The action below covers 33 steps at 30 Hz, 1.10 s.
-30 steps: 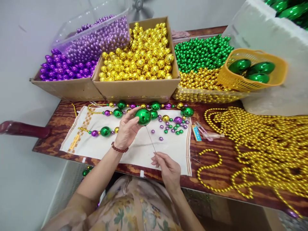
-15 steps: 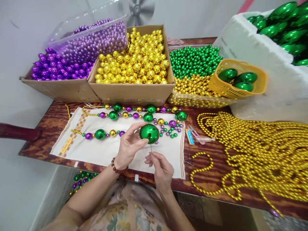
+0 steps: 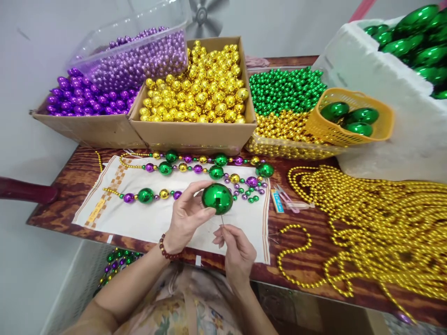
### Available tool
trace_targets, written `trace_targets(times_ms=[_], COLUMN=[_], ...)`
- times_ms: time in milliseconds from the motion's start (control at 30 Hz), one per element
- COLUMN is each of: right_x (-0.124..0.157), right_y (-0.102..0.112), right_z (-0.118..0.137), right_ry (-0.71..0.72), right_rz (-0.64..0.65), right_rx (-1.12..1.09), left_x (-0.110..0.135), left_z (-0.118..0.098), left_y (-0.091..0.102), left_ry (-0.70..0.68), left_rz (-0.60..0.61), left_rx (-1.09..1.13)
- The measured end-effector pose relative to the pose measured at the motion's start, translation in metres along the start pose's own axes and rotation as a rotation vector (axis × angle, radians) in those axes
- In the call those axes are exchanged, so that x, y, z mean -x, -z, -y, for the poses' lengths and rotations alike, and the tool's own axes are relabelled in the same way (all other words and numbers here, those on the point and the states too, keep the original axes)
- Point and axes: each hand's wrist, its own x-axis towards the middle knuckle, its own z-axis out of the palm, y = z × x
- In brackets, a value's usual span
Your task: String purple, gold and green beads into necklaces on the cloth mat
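A large shiny green bead (image 3: 217, 198) is gripped between the thumb and fingers of my left hand (image 3: 186, 218), above the white towel (image 3: 139, 216). Just below it, my right hand (image 3: 237, 249) pinches a thin needle (image 3: 222, 219) whose upper end meets the bead's underside; whether it is inside the hole I cannot tell. On the towel lies a bead strand (image 3: 145, 195) of purple, green and gold, partly hidden behind my left hand. Farther back runs another strand (image 3: 198, 169), with small loose beads (image 3: 249, 191) near its right end.
Gold bead chains (image 3: 384, 228) cover the table's right side. Scissors (image 3: 284, 197) and a small blue packet (image 3: 277, 201) lie beside the towel. Behind stand a cardboard box (image 3: 192, 132) of gold beads, a yellow basket (image 3: 387, 121) and a white foam box (image 3: 349, 60) with green beads.
The green bead and both hands stay together in nearly the same pose. My right hand sits slightly lower and farther right. The whole view has shifted a little.
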Motion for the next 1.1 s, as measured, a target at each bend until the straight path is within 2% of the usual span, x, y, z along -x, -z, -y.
trace_targets(times_ms=[100,233,333,500,600,767,867,933,1000,1100], right_x=[-0.001,-0.004,-0.008,-0.015,-0.018,-0.017,-0.007,0.001,0.007,0.009], right_y=[-0.001,-0.003,-0.006,-0.015,-0.017,-0.003,0.009,0.016,0.022,0.032], right_z=[0.003,0.003,0.003,0.009,0.014,0.011,0.003,-0.002,-0.007,-0.014], right_ry=[0.026,0.074,0.024,-0.048,-0.068,-0.151,-0.245,-0.3,-0.337,-0.357], right_rz=[0.042,0.118,0.115,0.14,0.106,0.119,0.215,0.23,0.171,0.082], right_rx=[0.02,0.04,-0.007,-0.069,-0.086,-0.072,-0.081,-0.1,-0.112,-0.08], left_x=[-0.001,-0.004,-0.004,0.004,0.01,0.022,0.03,0.037,0.045,0.054], left_z=[-0.003,-0.004,-0.005,-0.007,-0.002,0.016,0.027,0.032,0.036,0.039], left_y=[-0.002,0.0,-0.001,-0.005,-0.005,-0.001,0.0,0.0,0.0,0.004], left_ry=[-0.042,-0.015,-0.014,-0.104,-0.055,0.174,0.217,0.24,0.241,0.186], left_rz=[-0.013,0.014,0.025,0.062,0.071,0.091,0.085,0.104,0.159,0.331], left_rx=[-0.014,0.017,-0.022,-0.166,-0.188,-0.183,-0.233,-0.261,-0.306,-0.429])
